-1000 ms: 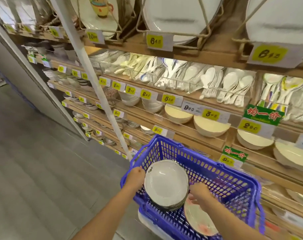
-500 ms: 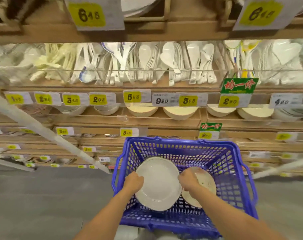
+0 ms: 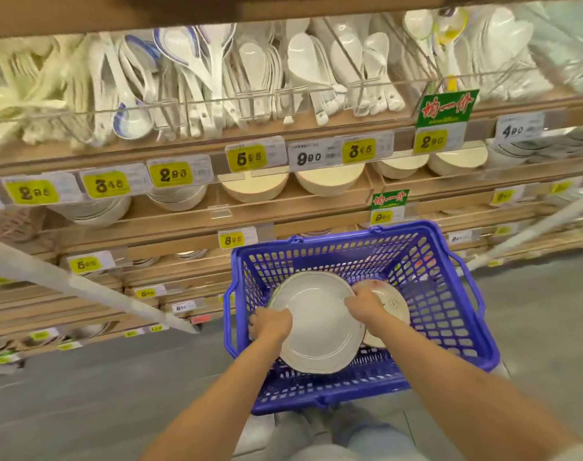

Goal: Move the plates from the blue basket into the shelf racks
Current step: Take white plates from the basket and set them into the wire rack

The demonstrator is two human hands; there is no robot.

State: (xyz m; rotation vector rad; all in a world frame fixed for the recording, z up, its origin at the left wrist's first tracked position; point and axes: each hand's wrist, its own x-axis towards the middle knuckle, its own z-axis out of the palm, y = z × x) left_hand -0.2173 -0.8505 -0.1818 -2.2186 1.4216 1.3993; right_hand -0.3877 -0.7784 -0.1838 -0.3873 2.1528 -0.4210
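Presently, the left hand (image 3: 272, 324) grips the near-left rim of a stack of white plates (image 3: 316, 322) inside the blue basket (image 3: 445, 314). The right hand (image 3: 363, 302) grips its right rim, fingers curled. 1 patterned plate (image 3: 392, 299) lies in the basket against the stack's right side. Shelf racks (image 3: 283, 216) stand beyond the basket's far wall.

The stack of white plates (image 3: 316, 322), gripped by the left hand (image 3: 272, 324) and right hand (image 3: 363, 302), is shifted from the blue basket (image 3: 443, 311)'s left rim toward its middle.
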